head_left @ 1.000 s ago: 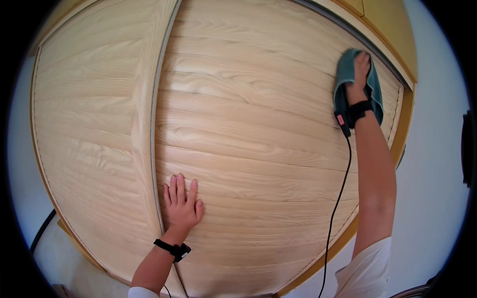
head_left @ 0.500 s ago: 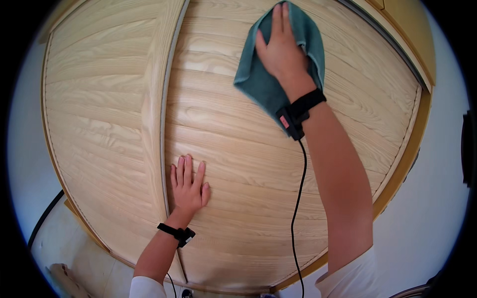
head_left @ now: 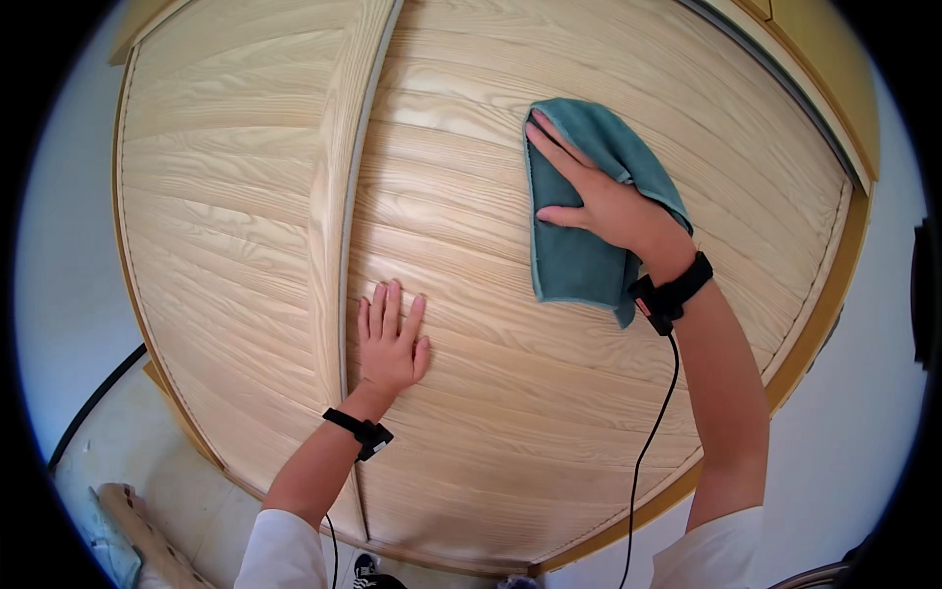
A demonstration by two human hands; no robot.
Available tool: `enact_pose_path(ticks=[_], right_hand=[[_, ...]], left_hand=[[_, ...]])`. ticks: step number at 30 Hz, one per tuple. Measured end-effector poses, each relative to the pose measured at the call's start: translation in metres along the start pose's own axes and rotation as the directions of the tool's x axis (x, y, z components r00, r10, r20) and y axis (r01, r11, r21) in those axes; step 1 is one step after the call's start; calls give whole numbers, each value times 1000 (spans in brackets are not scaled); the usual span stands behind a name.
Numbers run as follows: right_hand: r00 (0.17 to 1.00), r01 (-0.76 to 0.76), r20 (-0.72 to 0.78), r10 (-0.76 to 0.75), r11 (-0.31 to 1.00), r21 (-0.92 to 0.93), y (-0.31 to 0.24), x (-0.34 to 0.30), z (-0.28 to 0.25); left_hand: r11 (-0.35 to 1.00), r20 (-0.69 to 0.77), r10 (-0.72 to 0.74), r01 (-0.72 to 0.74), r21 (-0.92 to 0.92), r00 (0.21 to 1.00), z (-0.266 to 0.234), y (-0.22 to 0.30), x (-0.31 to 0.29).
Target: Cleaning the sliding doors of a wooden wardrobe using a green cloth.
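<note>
A teal cloth [head_left: 579, 255] lies against the light wooden sliding door panel [head_left: 471, 216], right of centre. My right hand [head_left: 613, 206] presses the cloth to the wood, its fingers stretched toward the upper left and the thumb apart. Part of the cloth is bunched up behind the knuckles. Lower and to the left, my left hand [head_left: 394, 344] rests flat on the same panel with fingers spread and nothing in it. It is close to the upright grey strip [head_left: 353, 226] where the left door panel [head_left: 221, 236] meets this one.
Black straps with small devices sit on both wrists; a cable [head_left: 638, 461] hangs from the right one. A wooden frame [head_left: 824, 285] borders the door, with white wall beyond. On the tiled floor at lower left lies a patterned fabric thing [head_left: 147, 535]. A shoe [head_left: 364, 567] shows below.
My right hand has swept the cloth downward and to the right over the panel, and the hand has tilted leftward. My left hand stays flat on the door. The whole view has shifted slightly.
</note>
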State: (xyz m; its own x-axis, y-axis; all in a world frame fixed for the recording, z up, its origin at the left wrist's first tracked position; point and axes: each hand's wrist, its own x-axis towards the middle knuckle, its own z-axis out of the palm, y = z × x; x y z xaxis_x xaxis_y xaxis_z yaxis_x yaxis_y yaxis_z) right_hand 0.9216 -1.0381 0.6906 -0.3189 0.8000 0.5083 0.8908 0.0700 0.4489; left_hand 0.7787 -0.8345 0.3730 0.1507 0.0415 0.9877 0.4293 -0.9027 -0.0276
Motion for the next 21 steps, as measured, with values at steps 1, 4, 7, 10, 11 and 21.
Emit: enact_pose_path(ticks=[1,4,7,10,11,21], right_hand=[[998,27,-59,-29,999,-27,4,2,5],[986,22,-168,-17,999,29,3,14,15],[966,-1,-257,37,990,139,-13,38,25],[960,-74,-256,110,987,146,-19,44,31],[967,-69,-239,91,993,98,-14,41,35],[962,-73,-261,78,997,27,-22,31,25]], left_hand=[[1000,1,-2,2,3,1000,0,0,0],[1000,-21,3,-3,5,1000,2,1,3],[1000,-16,0,0,24,1000,-6,0,5],[1000,-4,-6,6,22,1000,-4,-5,2],[1000,0,-16,16,26,1000,0,-5,-2],[1000,0,-13,13,26,1000,-9,-1,0]])
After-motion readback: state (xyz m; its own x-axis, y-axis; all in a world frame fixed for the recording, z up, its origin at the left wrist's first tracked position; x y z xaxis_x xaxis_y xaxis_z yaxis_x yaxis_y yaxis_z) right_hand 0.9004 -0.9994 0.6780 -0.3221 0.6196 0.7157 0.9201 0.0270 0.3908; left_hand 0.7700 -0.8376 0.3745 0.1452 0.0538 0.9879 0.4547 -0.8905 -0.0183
